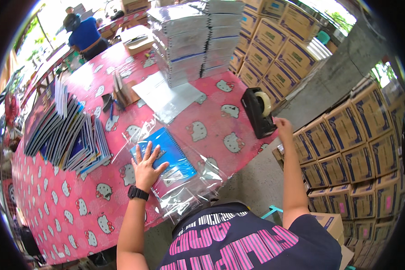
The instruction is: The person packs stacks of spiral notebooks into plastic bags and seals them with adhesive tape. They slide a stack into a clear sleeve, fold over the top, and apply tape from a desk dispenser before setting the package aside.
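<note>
Spread flat, my left hand (147, 165) presses on a blue spiral notebook (177, 155) that lies slantwise near the table's front edge. Clear plastic wrap (184, 198) lies around the notebook and crumples toward me. Off to the right, my right hand (282, 129) is at the near end of a black tape dispenser (255, 114), its fingers closed by the cutting edge. Any tape between those fingers is too small to make out. A pale roll of tape (263, 102) sits in the dispenser.
Fanned notebooks (72, 135) lie on the pink patterned table (94, 216) at left. Tall stacks of wrapped notebooks (184, 49) stand at the back, near white sheets (166, 96). Cartons (346, 135) are piled on the right. A person in blue (87, 36) is at the far left.
</note>
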A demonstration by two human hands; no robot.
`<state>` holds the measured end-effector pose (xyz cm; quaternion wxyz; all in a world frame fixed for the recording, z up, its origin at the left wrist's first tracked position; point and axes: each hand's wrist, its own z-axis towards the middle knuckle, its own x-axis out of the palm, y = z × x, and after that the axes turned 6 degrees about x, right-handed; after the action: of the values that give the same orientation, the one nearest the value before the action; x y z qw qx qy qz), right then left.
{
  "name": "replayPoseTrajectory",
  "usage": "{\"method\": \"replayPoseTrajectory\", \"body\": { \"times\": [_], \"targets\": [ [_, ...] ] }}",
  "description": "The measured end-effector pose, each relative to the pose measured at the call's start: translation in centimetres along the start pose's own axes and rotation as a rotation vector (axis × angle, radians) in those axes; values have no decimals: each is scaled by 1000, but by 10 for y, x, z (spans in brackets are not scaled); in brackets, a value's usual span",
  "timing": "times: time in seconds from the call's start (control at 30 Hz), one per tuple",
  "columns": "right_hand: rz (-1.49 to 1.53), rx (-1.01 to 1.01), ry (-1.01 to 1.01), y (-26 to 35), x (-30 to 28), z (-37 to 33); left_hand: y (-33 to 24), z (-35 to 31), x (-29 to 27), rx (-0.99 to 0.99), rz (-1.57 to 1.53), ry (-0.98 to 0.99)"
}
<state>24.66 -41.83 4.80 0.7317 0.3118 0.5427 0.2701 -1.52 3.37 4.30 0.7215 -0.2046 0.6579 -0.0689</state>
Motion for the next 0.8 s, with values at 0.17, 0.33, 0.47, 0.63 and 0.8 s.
{"method": "replayPoseTrajectory", "body": {
  "times": [0.17, 0.33, 0.47, 0.63, 0.8],
  "targets": [
    [102, 283, 330, 9, 9, 16, 3, -1, -1, -17, 20, 1],
    [161, -277, 36, 29, -13, -10, 4, -3, 1, -9, 23, -11],
    [261, 284, 285, -18, -24, -44, 6, -4, 3, -7, 40, -24],
    [376, 611, 705, -5, 32, -56, 10, -3, 7, 15, 48, -48],
    [494, 158, 1253, 181, 96, -109, 3, -3, -3, -37, -18, -6]
  ]
}}
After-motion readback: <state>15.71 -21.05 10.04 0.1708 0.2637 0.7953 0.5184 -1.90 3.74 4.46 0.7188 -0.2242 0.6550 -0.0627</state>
